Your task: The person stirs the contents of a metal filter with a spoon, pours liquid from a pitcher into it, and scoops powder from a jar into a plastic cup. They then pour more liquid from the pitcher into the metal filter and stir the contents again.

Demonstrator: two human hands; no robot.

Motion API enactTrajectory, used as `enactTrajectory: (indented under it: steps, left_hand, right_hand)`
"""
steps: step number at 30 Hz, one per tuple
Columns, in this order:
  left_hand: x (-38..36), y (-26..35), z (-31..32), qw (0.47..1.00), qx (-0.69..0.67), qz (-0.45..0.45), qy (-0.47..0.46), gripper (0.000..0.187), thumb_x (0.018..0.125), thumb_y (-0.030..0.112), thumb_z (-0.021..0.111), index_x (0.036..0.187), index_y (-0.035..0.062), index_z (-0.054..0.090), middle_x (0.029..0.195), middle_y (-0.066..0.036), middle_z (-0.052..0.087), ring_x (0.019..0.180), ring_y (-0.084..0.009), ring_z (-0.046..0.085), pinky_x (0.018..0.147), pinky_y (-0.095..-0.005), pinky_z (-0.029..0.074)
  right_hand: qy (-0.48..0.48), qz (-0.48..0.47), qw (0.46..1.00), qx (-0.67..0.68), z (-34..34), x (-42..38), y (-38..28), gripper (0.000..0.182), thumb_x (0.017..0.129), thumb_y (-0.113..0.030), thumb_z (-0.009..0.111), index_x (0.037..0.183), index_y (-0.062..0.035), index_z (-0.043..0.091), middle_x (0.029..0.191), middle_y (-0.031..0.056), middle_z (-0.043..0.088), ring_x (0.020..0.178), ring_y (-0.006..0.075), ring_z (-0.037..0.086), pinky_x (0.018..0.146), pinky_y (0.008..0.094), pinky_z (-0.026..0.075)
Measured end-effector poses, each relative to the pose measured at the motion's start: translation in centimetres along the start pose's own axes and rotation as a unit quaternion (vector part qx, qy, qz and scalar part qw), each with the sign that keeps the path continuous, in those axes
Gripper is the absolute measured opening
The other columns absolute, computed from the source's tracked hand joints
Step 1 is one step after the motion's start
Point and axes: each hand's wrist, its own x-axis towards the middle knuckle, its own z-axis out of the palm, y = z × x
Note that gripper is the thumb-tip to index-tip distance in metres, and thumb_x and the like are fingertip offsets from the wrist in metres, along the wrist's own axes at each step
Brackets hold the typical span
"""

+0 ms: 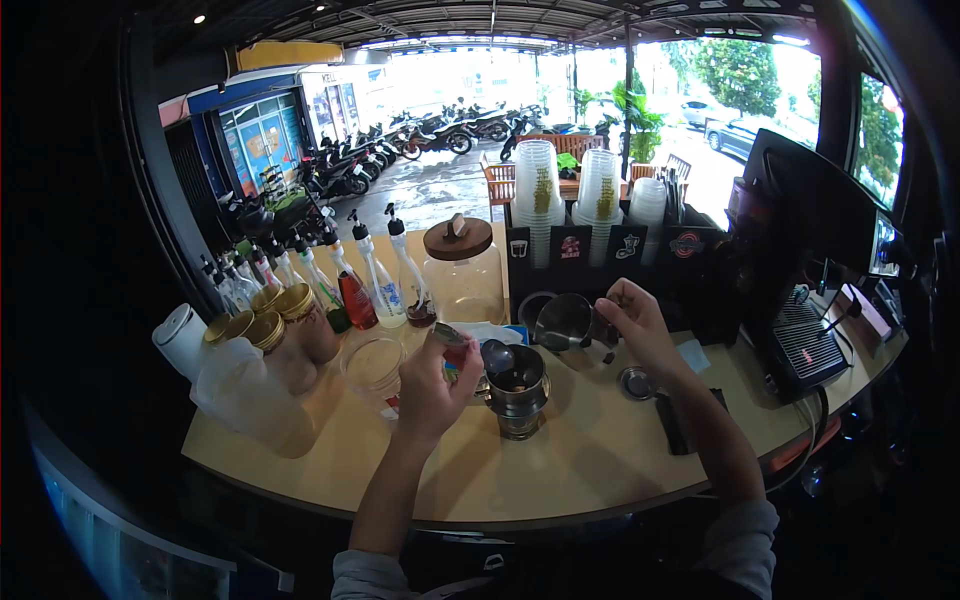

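My left hand (436,392) is closed around the handle of a metal spoon (497,357). The spoon's bowl is just above and to the left of the mouth of a metal drip coffee filter (517,392), which sits on a small glass (520,426). Something dark shows inside the filter. To its upper right, my right hand (640,325) grips a see-through glass cup (565,322) at its right side, tilted toward the filter. The fingers partly hide where the cup is held.
Near my left hand stand a clear plastic tub (372,368) and a wood-lidded glass jar (463,275). Pump bottles (357,300), gold-lidded jars (310,320) and a plastic jug (245,390) fill the left. Cup stacks (540,200) stand behind; a small metal lid (636,382) and an espresso machine (805,345) lie right.
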Motion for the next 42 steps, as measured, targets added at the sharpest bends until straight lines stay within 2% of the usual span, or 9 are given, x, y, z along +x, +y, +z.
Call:
enactTrajectory:
  steps: [3,7,13,15,19,27,31,33,42]
  left_hand:
    - [-0.1,0.3,-0.2,1.0,-0.004,-0.016,-0.005,0.01,0.085,0.006,0.063,0.09,0.0018,0.055,0.068,-0.008,0.064,0.062,-0.0174,0.066,0.059,-0.0294,0.051]
    - [-0.1,-0.1,-0.1,1.0,-0.01,-0.017,-0.001,0.01,0.085,0.007,0.063,0.089,0.0018,0.055,0.068,-0.008,0.064,0.062,-0.0178,0.067,0.058,-0.0295,0.051]
    - [-0.1,-0.3,-0.1,1.0,-0.01,-0.017,-0.001,0.01,0.085,0.007,0.063,0.089,0.0019,0.055,0.068,-0.009,0.064,0.061,-0.018,0.067,0.058,-0.0295,0.051]
    - [-0.1,-0.3,0.0,1.0,-0.016,-0.012,0.002,0.01,0.085,0.007,0.063,0.089,0.0021,0.055,0.069,-0.009,0.064,0.062,-0.0179,0.067,0.058,-0.0294,0.051]
    - [-0.1,-0.3,0.0,1.0,-0.018,-0.019,-0.002,0.01,0.085,0.008,0.063,0.089,0.0025,0.055,0.068,-0.009,0.064,0.062,-0.0177,0.067,0.059,-0.0293,0.051]
    - [-0.2,-0.2,0.1,0.999,-0.017,-0.032,-0.005,0.01,0.086,0.009,0.063,0.089,0.003,0.056,0.067,-0.008,0.065,0.063,-0.0174,0.068,0.059,-0.0291,0.051]
    - [-0.2,-0.1,0.1,0.999,-0.014,-0.033,-0.005,0.01,0.086,0.009,0.063,0.089,0.0031,0.056,0.067,-0.008,0.065,0.063,-0.0171,0.068,0.059,-0.0292,0.051]
    - [-0.2,-0.2,0.0,0.999,-0.017,-0.031,-0.009,0.01,0.086,0.009,0.063,0.09,0.0031,0.056,0.067,-0.008,0.065,0.063,-0.017,0.068,0.059,-0.0292,0.051]
    - [-0.3,-0.3,0.1,1.0,-0.01,-0.027,-0.01,0.012,0.085,0.009,0.064,0.091,0.0033,0.055,0.069,-0.008,0.065,0.063,-0.0159,0.067,0.059,-0.0286,0.051]
  right_hand:
    - [-0.003,0.025,0.998,0.063,1.5,0.4,-2.4,0.02,0.092,-0.012,0.062,0.082,-0.0059,0.046,0.069,-0.0067,0.046,0.061,-0.0032,0.043,0.049,0.0166,0.038]
    - [-0.002,0.024,0.997,0.067,2.1,1.2,-2.9,0.022,0.091,-0.01,0.063,0.079,-0.0055,0.045,0.067,-0.0075,0.045,0.061,-0.0043,0.042,0.051,0.0163,0.041]
    - [-0.027,0.013,0.999,0.012,2.6,1.8,-3.1,0.023,0.09,-0.007,0.062,0.076,-0.0058,0.043,0.065,-0.0075,0.044,0.06,-0.0036,0.041,0.051,0.0164,0.04]
    - [-0.023,0.012,1.0,-0.003,3.0,1.7,-4.0,0.026,0.09,-0.007,0.063,0.075,-0.0065,0.041,0.064,-0.0076,0.043,0.058,-0.0033,0.04,0.049,0.0168,0.036]
    - [-0.033,0.0,0.999,0.021,2.8,2.3,-2.3,0.027,0.089,-0.007,0.063,0.074,-0.0068,0.04,0.062,-0.0074,0.042,0.058,-0.0028,0.04,0.048,0.0176,0.035]
    - [-0.039,-0.01,0.999,-0.009,3.0,2.6,-1.8,0.03,0.085,-0.01,0.068,0.073,-0.006,0.041,0.061,-0.0066,0.036,0.057,0.0013,0.03,0.049,0.0222,0.027]
    - [-0.039,-0.01,0.999,-0.034,3.0,2.5,-2.6,0.029,0.084,-0.011,0.068,0.073,-0.0054,0.042,0.061,-0.0065,0.036,0.057,0.0012,0.03,0.049,0.0218,0.027]
    - [-0.038,-0.039,0.992,-0.111,3.0,2.5,-3.1,0.029,0.083,-0.012,0.069,0.074,-0.0051,0.042,0.061,-0.006,0.036,0.058,0.0018,0.031,0.049,0.0219,0.028]
    - [-0.047,-0.02,0.992,-0.115,3.2,2.5,-3.8,0.023,0.083,-0.012,0.069,0.077,-0.0036,0.048,0.062,-0.0056,0.039,0.058,0.0021,0.033,0.05,0.0222,0.029]
